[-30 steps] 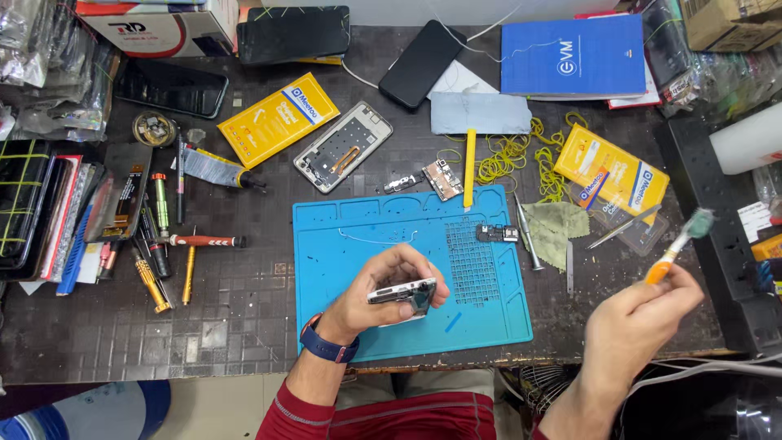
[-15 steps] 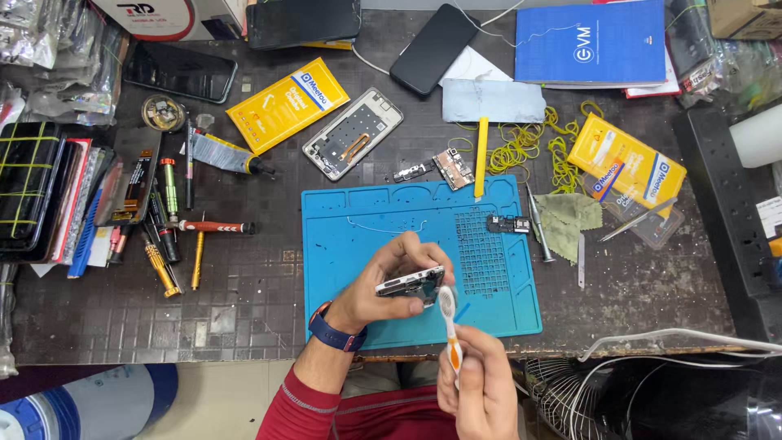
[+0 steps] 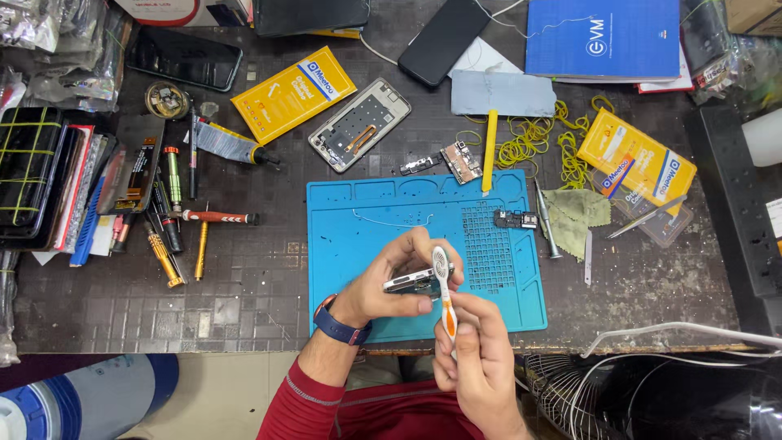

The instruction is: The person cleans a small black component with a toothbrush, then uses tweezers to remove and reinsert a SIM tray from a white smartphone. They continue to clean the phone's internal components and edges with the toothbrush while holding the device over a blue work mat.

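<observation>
Lower centre of frame: left hand [image 3: 389,281] clamped on small phone part [image 3: 415,282], likely light, fragile, best gripped edgewise; right hand [image 3: 476,350] pinching toothbrush [image 3: 444,289].

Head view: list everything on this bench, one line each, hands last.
Work mat: one, blue, centre of bench.
Phone frame: one, silver, above the mat.
Flat packets: two, yellow, upper left and right of the mat.
Dark phones: at least two, black, along the top edge.
Book: one, blue, top right.
Pry stick: one, yellow, at the mat's top edge.
Screwdrivers: several, mixed colours, left of the mat.
Small phone part: one, silver, in left hand.
Brush: one, white and orange, in right hand.
</observation>
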